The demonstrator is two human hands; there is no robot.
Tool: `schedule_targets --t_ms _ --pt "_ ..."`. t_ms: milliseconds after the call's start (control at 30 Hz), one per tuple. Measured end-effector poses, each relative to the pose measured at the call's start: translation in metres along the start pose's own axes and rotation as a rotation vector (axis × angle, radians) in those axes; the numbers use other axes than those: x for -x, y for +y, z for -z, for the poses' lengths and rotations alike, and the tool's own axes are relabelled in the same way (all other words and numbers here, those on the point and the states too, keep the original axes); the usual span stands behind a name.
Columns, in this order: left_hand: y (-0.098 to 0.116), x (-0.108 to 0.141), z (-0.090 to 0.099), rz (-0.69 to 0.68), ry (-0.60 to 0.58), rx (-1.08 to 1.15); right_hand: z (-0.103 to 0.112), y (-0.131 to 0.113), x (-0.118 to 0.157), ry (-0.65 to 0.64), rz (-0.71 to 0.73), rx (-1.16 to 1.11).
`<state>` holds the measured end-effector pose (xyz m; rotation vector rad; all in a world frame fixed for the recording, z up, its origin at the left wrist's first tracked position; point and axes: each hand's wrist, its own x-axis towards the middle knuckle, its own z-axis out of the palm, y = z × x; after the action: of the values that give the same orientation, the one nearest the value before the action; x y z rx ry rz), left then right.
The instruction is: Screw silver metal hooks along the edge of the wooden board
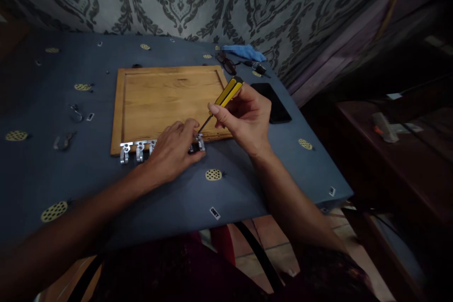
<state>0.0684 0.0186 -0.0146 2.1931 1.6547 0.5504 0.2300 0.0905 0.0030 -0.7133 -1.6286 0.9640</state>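
Note:
A wooden board (170, 99) with a raised frame lies flat on the table. Silver metal hooks (124, 151) line its near edge, some partly covered by my left hand (173, 148). The thumb and forefinger of that hand close around a hook (200, 142) toward the right of the row, steadying it against the edge. In my right hand (249, 115) is a screwdriver (228, 94) with a yellow and black handle, gripped between thumb and fingers. Its shaft slants down to the left, the tip at that same hook. Whether a screw sits under the tip is too small to tell.
Two loose hooks (65, 140) lie on the blue pineapple-print tablecloth (166, 207) at left. A black phone (272, 104) rests right of the board. Behind it are sunglasses (228, 63), a blue cloth (244, 52) and keys (258, 68). A patterned curtain (177, 0) hangs behind.

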Motion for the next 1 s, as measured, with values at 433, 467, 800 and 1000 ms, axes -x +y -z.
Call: schedule_targets --t_ms 433,467,800,1000 --pt "0.0029 -0.0002 0.0021 0.022 -0.023 0.025 0.0007 0.0032 -0.0003 -0.061 -0.013 0.018" --pt "0.0033 -0.0003 0.0024 0.027 -0.024 0.027 0.0006 0.003 -0.0005 -0.059 -0.017 0.017" --pt "0.0039 -0.0007 0.0047 0.024 -0.042 0.009 0.004 0.0005 -0.0003 -0.125 -0.014 -0.005" --pt "0.005 -0.0015 0.0049 0.03 -0.047 0.003 0.0058 -0.0018 0.0009 -0.185 -0.032 -0.013"
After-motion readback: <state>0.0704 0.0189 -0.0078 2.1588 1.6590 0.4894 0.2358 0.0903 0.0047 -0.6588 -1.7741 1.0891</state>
